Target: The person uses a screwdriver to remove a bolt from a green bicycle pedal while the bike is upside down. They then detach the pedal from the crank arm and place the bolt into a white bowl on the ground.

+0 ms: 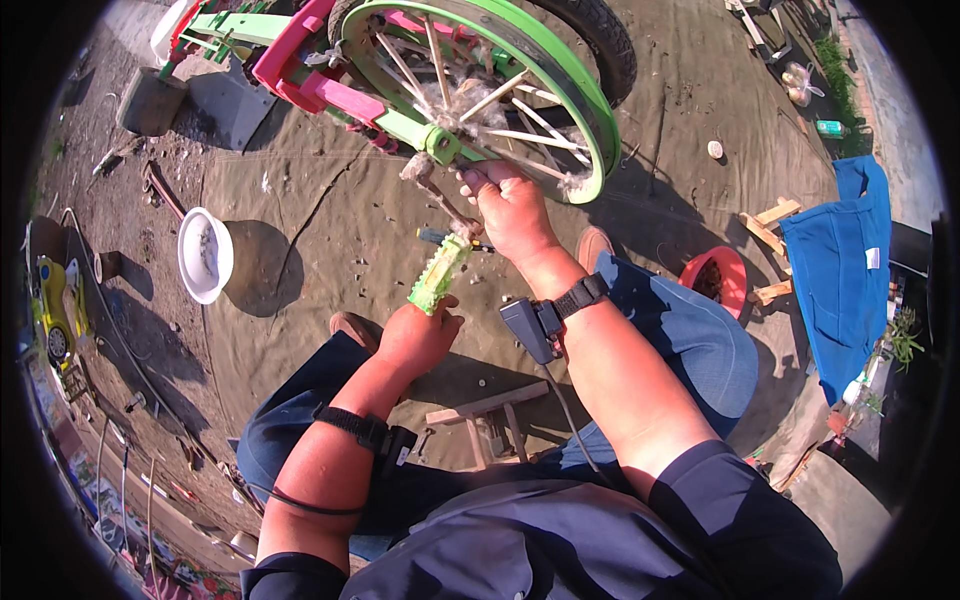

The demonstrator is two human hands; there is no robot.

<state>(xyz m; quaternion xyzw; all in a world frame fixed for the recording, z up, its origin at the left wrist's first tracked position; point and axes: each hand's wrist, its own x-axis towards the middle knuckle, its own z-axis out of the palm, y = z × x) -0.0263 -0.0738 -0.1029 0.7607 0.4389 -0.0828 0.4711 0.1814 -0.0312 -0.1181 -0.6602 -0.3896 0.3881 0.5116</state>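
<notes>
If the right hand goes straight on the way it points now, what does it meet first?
The right hand points up toward the green wheel. It would probably meet the spokes near the hub first, though depth is unclear; its fingers already look very close to them.

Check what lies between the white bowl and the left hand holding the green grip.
In the head view, only bare brown tarp with the bowl's shadow lies between the white bowl and the left hand on the green grip.
</notes>
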